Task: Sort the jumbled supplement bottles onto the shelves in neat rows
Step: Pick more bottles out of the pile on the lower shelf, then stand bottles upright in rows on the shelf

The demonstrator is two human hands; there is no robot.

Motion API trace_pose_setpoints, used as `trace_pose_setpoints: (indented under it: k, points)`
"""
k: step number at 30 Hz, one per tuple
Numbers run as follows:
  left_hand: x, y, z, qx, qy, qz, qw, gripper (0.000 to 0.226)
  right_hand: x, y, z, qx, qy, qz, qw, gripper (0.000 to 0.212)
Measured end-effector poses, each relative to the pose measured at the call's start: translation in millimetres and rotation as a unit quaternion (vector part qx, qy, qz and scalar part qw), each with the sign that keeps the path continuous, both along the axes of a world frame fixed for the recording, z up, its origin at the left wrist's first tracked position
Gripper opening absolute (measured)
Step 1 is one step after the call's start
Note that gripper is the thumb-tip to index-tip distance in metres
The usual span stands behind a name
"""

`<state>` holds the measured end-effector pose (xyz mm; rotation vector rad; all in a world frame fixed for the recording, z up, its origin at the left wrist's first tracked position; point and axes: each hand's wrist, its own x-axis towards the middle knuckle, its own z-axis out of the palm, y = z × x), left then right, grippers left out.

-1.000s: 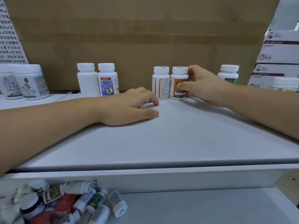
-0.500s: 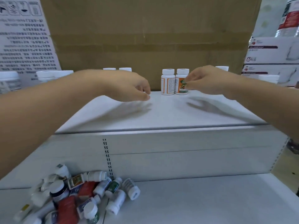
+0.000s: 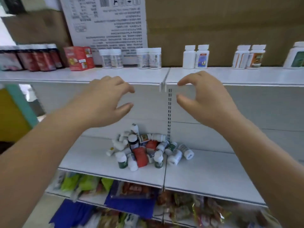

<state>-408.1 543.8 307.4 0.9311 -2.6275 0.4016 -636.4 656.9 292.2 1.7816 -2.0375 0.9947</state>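
A jumbled pile of supplement bottles [image 3: 146, 150] lies on the middle shelf [image 3: 213, 170], white, green and red ones mixed. On the top shelf [image 3: 238, 74] stand neat pairs: two orange-labelled bottles [image 3: 250, 56], two white bottles [image 3: 196, 57], and clear-labelled jars [image 3: 148, 58]. My left hand [image 3: 107, 99] and my right hand [image 3: 205, 99] hover in the air in front of the top shelf's edge, above the pile. Both have loosely curved fingers and hold nothing.
Dark red bottles [image 3: 37, 58] and a red box [image 3: 79, 58] stand at the top shelf's left. A white printed carton [image 3: 107, 22] and brown cardboard [image 3: 222, 27] back the shelf. Bagged goods [image 3: 131, 203] fill the lowest shelf.
My right hand has let go of the orange-labelled bottle and both hands have drawn back from the top shelf. The view has pulled back and tilted down, showing the pile.
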Motion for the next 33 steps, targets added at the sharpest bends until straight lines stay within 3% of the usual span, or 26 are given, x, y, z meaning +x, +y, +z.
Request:
trace_pose_setpoints:
  k: [3, 9, 15, 20, 26, 31, 33]
  points:
    - [62.8, 7.6, -34.6, 0.019, 0.028, 0.06, 0.998, 0.048, 55.7, -3.9, -32.3, -0.012, -0.023, 0.02, 0.999, 0.037]
    - [174.1, 15.1, -121.8, 0.083, 0.084, 0.166, 0.979, 0.065, 147.6, -35.5, -124.9, 0.046, -0.068, 0.072, 0.994, 0.035]
    - [232.2, -16.3, -195.2, 0.175, 0.143, 0.259, 0.939, 0.042, 198.0, -87.5, -203.4, 0.124, -0.131, 0.097, 0.979, 0.037]
    - [239.0, -85.6, -240.2, 0.214, 0.171, 0.244, 0.93, 0.037, 216.9, -150.6, -259.5, 0.181, -0.171, 0.088, 0.964, 0.039]
    - [208.2, -186.4, -285.1, 0.296, 0.131, 0.199, 0.925, 0.04, 196.8, -232.3, -303.2, 0.22, -0.2, 0.01, 0.955, 0.042]
    - [166.6, -258.5, -325.9, 0.37, 0.104, 0.149, 0.911, 0.041, 169.1, -268.2, -335.3, 0.285, -0.222, -0.07, 0.93, 0.066]
    - [146.0, -280.4, -339.7, 0.394, 0.077, 0.14, 0.905, 0.047, 166.5, -274.4, -347.1, 0.293, -0.246, -0.082, 0.921, 0.065]
